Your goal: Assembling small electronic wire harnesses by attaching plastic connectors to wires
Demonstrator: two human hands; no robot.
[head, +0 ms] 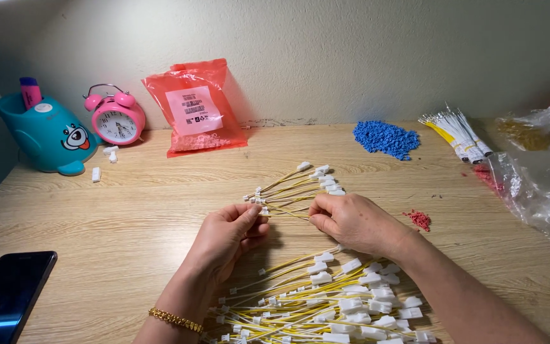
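Both hands' fingers (249,216) pinch a wire bundle (294,188); wire pile (326,306) lies just below.

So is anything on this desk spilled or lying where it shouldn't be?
A few things lie loose. Blue beads sit in a bare heap near the wall, and red crumbs are scattered right of the right hand. Small white plugs lie stray by the pink alarm clock. Nothing looks broken.
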